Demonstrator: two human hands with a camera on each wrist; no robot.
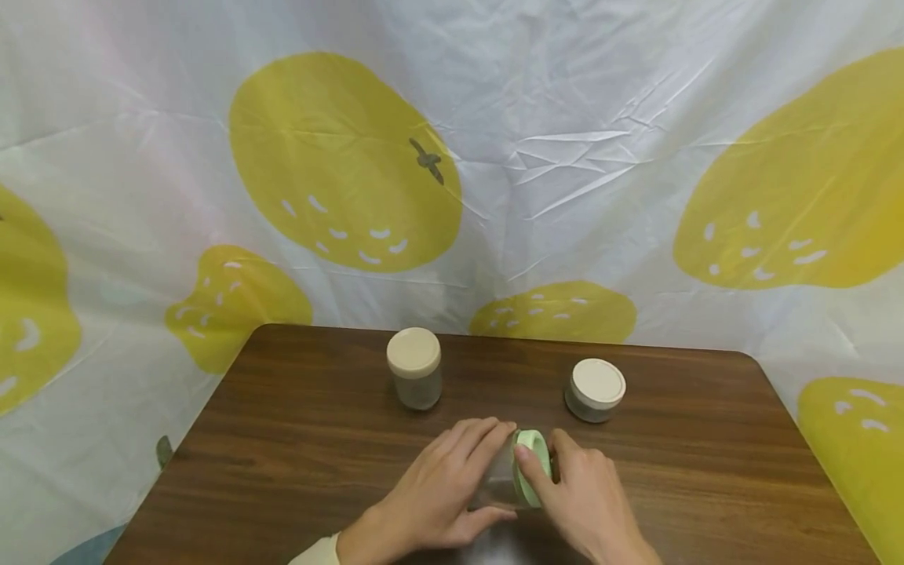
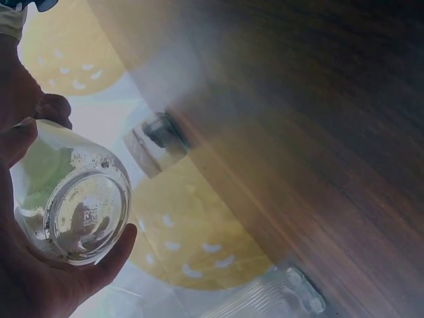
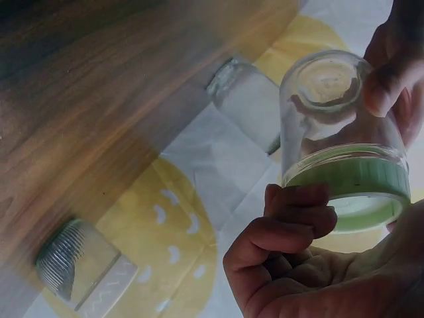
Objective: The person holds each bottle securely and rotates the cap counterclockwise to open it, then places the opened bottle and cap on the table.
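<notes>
A clear glass jar (image 1: 497, 480) lies tilted on its side between the two hands, low over the front of the table. My left hand (image 1: 441, 490) holds the glass body, fingers on one side and thumb on the other. The jar's round bottom (image 2: 89, 212) faces the left wrist camera. On the jar's mouth sits a light green lid (image 1: 534, 467) with a raised rim. My right hand (image 1: 589, 494) grips this lid, thumb across its near edge and curled fingers (image 3: 298, 218) at its side. Through the glass no contents show.
Toward the back left of the brown wooden table (image 1: 304, 431) stands a taller glass jar (image 1: 415, 369) with a cream lid. A shorter cream-lidded jar (image 1: 595, 390) stands at the back right. Behind the table hangs a white curtain (image 1: 565, 173) with yellow fruit prints.
</notes>
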